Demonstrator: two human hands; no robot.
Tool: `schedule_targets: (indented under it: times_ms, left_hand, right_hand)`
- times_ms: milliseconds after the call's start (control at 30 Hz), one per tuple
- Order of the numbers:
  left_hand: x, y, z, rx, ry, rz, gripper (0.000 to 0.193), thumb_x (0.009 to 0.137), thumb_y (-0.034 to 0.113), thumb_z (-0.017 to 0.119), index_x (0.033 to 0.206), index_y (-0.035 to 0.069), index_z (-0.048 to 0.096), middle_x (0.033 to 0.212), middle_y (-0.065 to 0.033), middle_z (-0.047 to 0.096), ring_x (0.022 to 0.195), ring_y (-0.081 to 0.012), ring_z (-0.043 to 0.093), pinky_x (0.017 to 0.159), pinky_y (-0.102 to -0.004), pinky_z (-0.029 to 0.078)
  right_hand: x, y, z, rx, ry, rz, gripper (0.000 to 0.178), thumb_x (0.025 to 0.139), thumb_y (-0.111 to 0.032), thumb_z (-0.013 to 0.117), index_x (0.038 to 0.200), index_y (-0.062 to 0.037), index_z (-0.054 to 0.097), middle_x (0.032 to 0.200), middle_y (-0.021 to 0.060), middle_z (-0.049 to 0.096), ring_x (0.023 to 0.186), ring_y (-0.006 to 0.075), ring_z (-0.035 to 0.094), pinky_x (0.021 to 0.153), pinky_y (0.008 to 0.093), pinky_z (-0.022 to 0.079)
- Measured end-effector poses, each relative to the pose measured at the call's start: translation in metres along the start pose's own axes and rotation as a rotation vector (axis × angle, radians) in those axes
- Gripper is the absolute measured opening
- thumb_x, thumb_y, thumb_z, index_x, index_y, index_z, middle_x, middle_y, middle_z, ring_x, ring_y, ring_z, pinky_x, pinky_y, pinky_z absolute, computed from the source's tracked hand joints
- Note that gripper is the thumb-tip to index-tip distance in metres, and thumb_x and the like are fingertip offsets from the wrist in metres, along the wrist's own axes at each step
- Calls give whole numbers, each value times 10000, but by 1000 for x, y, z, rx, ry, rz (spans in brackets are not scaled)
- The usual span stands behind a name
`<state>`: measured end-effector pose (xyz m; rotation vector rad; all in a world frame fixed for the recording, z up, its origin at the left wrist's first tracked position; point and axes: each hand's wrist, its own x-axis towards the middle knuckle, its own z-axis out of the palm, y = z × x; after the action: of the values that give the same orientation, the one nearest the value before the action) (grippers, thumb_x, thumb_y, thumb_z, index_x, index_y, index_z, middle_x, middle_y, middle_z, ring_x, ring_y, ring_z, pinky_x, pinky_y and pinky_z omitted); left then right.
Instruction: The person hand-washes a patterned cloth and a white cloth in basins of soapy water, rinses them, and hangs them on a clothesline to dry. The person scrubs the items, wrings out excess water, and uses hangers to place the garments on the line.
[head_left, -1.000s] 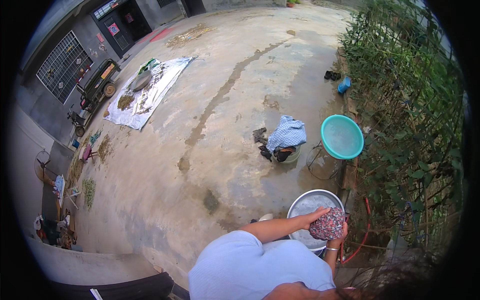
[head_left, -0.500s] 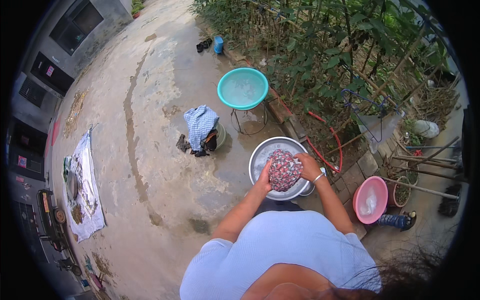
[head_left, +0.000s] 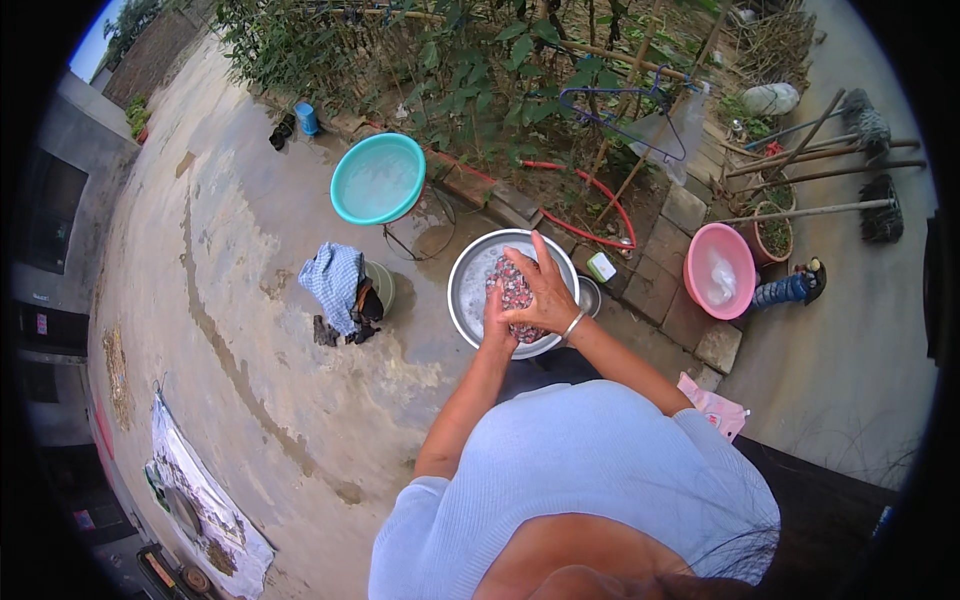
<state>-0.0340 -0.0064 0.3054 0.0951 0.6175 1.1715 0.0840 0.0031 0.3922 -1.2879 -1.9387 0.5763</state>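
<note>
The concrete yard (head_left: pixel 230 330) fills the left and near part of the view, and since the earlier frames the whole scene has swung round: the hedge of leafy bushes (head_left: pixel 400 60) that stood along the right edge now runs across the far side, and the pale sheet with litter on it (head_left: pixel 200 500) has slid from the far left down to the near left corner. The person's light blue top (head_left: pixel 570 480) takes up more of the near edge than before. Just past it sits the metal basin (head_left: pixel 470 285), now close to the middle rather than low on the right. The teal basin (head_left: pixel 378 178) stands on its wire stand, far and left of the metal one, and a pink basin (head_left: pixel 718 270) has come fully into sight on the right, beside the paving blocks. A blue checked cloth (head_left: pixel 335 280) lies heaped on the ground left of the metal basin. Over that basin the speckled red and white cloth (head_left: pixel 515 295) is pressed between both hands: the left hand (head_left: pixel 497 318) grips it from the near side with fingers curled in, while the right hand (head_left: pixel 545 290), earlier cupped round the bundle, now lies on top with fingers spread, holding it down.
</note>
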Motion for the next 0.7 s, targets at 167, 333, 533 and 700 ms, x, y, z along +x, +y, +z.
schedule_targets:
  times_ms: [167, 333, 533, 700]
  left_hand:
    - [-8, 21, 35, 274, 185, 109, 360, 895, 292, 539, 1161, 51, 518, 1032, -93, 592, 895, -186, 613, 747, -326, 522]
    - [5, 27, 27, 334, 185, 145, 303, 865, 263, 592, 1071, 43, 557, 900, -58, 600, 773, -147, 604, 662, -296, 510]
    - [5, 29, 36, 418, 125, 188, 253, 870, 251, 571, 972, 25, 618, 869, -47, 613, 742, -124, 577, 658, -273, 473]
    - [18, 41, 16, 823, 20, 258, 295, 873, 262, 537, 947, -12, 621, 830, -62, 617, 736, -138, 552, 672, -296, 446]
  right_hand:
    - [18, 11, 0, 121, -34, 32, 481, 628, -316, 777, 1020, -87, 618, 1180, 148, 544, 1104, 305, 533, 928, 362, 428]
    - [25, 22, 9, 224, 23, 125, 334, 676, -259, 753, 893, -55, 601, 918, 111, 600, 849, 241, 588, 770, 333, 464]
    - [20, 28, 11, 237, 19, 269, 256, 746, -237, 703, 849, -32, 590, 731, 99, 598, 685, 151, 568, 641, 311, 473]
    - [13, 49, 27, 589, 4, 420, 175, 816, -202, 645, 871, -42, 601, 783, 26, 612, 714, 94, 542, 647, 291, 475]
